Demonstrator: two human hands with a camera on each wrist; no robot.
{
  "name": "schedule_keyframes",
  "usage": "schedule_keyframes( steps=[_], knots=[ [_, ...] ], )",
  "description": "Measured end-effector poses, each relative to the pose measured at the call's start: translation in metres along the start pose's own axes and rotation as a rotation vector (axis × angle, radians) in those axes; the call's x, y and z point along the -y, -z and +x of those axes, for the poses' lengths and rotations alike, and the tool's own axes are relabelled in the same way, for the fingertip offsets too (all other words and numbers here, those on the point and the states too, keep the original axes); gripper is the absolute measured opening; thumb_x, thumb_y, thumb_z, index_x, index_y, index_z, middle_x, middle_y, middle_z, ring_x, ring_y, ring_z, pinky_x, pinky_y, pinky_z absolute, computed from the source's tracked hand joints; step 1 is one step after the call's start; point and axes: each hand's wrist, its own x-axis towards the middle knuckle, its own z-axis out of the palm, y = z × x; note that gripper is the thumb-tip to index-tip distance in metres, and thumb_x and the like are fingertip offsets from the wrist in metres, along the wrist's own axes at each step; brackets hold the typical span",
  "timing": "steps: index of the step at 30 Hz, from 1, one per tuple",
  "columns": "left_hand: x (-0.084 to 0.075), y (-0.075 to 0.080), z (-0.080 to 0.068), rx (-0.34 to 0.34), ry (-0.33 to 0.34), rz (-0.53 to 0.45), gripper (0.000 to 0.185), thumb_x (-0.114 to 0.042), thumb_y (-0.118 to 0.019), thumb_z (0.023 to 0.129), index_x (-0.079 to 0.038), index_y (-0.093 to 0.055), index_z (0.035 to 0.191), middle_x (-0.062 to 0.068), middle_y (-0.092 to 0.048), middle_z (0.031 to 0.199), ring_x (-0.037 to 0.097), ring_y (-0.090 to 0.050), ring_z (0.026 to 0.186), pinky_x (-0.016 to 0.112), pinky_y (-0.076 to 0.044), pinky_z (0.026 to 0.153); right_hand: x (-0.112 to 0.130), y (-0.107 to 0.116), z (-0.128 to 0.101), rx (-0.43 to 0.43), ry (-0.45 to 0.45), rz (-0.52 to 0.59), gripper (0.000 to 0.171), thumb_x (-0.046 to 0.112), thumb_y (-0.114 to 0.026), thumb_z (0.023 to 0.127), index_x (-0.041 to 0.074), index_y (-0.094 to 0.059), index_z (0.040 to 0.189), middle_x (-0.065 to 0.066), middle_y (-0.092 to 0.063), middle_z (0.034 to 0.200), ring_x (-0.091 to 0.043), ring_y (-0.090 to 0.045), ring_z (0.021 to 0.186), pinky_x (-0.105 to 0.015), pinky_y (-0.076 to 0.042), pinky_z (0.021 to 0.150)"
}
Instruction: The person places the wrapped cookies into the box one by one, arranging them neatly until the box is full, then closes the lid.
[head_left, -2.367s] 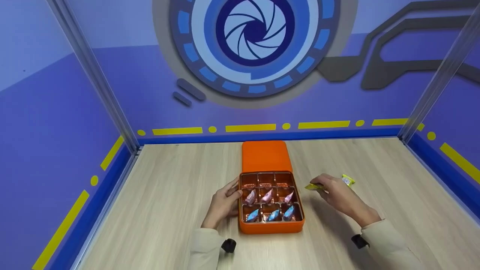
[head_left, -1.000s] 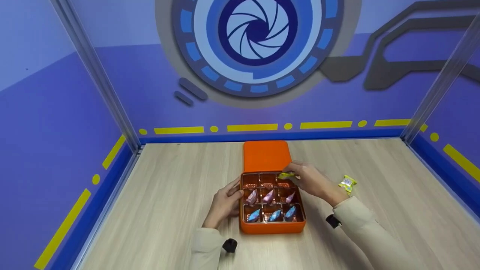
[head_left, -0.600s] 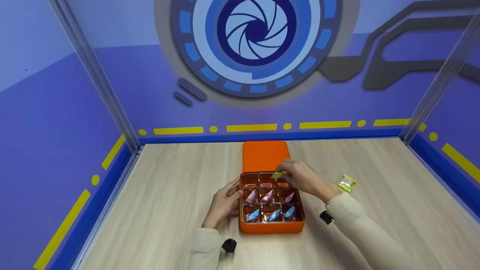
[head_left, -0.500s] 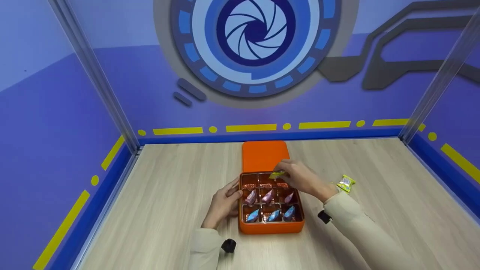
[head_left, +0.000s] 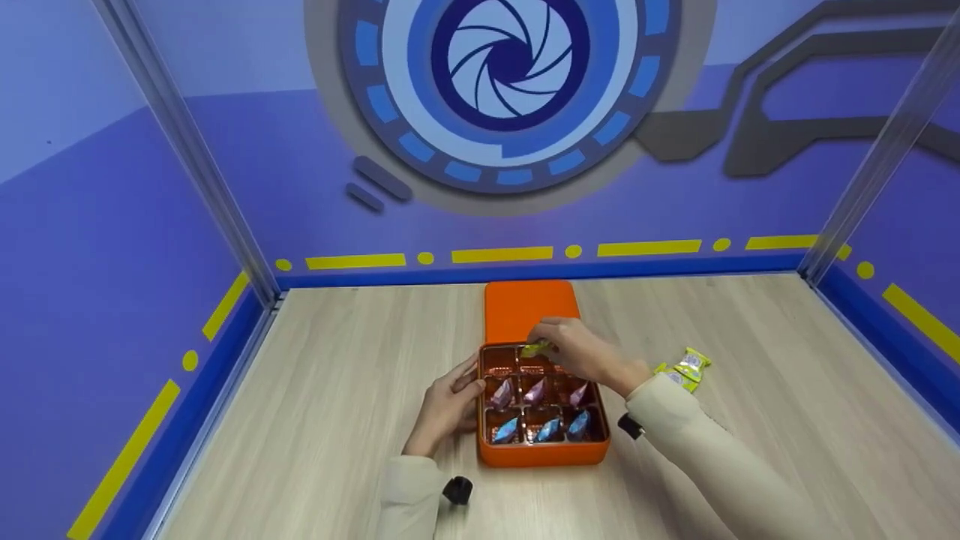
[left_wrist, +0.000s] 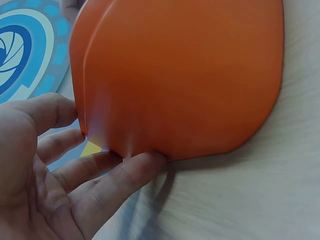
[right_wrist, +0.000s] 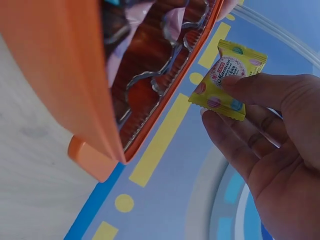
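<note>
An orange box [head_left: 544,455] with a clear divided insert sits on the table. Pink-wrapped sweets [head_left: 535,391] line its middle row, blue-wrapped ones [head_left: 547,430] its front row. My right hand [head_left: 581,351] pinches a yellow-wrapped candy [right_wrist: 227,80] between thumb and fingers, over the back row's middle compartment. Its label reads "Macaron" in the right wrist view. Part of the back-right compartment is hidden under that hand. At the box's left side, my left hand [head_left: 446,405] rests with fairly straight fingers against the wall, the thumb at the rim.
Behind the box lies an orange lid [head_left: 529,307]. More yellow-wrapped candies [head_left: 691,363] lie on the wooden table [head_left: 337,405] to the right, partly behind the right forearm. Blue-purple panels [head_left: 495,217] stand around the table's back and sides.
My right hand has carried the yellow-wrapped candy leftward, from right of the box to over the back row, passing the right compartment. The left hand has stayed at the box.
</note>
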Motion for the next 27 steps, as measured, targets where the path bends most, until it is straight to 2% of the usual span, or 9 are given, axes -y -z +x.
schedule_keyframes(
  steps=[4,8,15,21,27],
  knots=[
    [0.0,0.0,0.001,0.0,0.003,-0.004,0.055,-0.017,-0.066,0.105,-0.012,-0.053,0.158,0.022,-0.063,0.144,0.033,-0.069,0.12,0.044,-0.06,0.094,0.002,-0.001,0.007,0.013,0.011,-0.008,0.016,-0.011,-0.074,0.093,-0.002,-0.076,0.107,-0.014,-0.074,0.101,-0.03,-0.074,0.093,-0.041,-0.063,0.084],
    [0.0,0.0,0.001,0.002,-0.006,0.001,0.054,-0.016,-0.066,0.105,-0.011,-0.053,0.158,0.023,-0.063,0.143,0.033,-0.069,0.121,0.043,-0.058,0.097,0.005,-0.003,0.013,0.044,-0.016,-0.035,0.017,-0.01,-0.074,0.094,-0.001,-0.076,0.109,-0.012,-0.074,0.103,-0.029,-0.074,0.094,-0.04,-0.063,0.084],
    [-0.001,0.001,-0.001,0.007,-0.011,-0.003,0.055,-0.018,-0.067,0.105,-0.014,-0.054,0.158,0.02,-0.063,0.144,0.031,-0.07,0.119,0.044,-0.063,0.086,0.01,-0.008,0.023,0.076,-0.038,-0.057,0.021,-0.01,-0.073,0.094,0.001,-0.077,0.111,-0.012,-0.075,0.107,-0.029,-0.075,0.097,-0.041,-0.063,0.086],
    [-0.002,0.0,-0.002,0.005,-0.015,-0.008,0.055,-0.018,-0.066,0.105,-0.012,-0.053,0.158,0.021,-0.062,0.146,0.033,-0.066,0.125,0.048,-0.058,0.097,0.012,-0.012,0.028,0.113,-0.05,-0.036,0.022,-0.008,-0.072,0.096,0.001,-0.077,0.115,-0.012,-0.075,0.11,-0.028,-0.074,0.101,-0.039,-0.062,0.089],
    [-0.002,0.001,0.0,-0.001,-0.018,-0.004,0.054,-0.017,-0.066,0.105,-0.012,-0.054,0.157,0.018,-0.062,0.146,0.031,-0.066,0.126,0.045,-0.057,0.1,0.015,-0.016,0.033,0.15,-0.059,-0.059,0.021,-0.003,-0.072,0.099,0.003,-0.077,0.119,-0.01,-0.075,0.112,-0.025,-0.074,0.102,-0.037,-0.062,0.09]
  ],
)
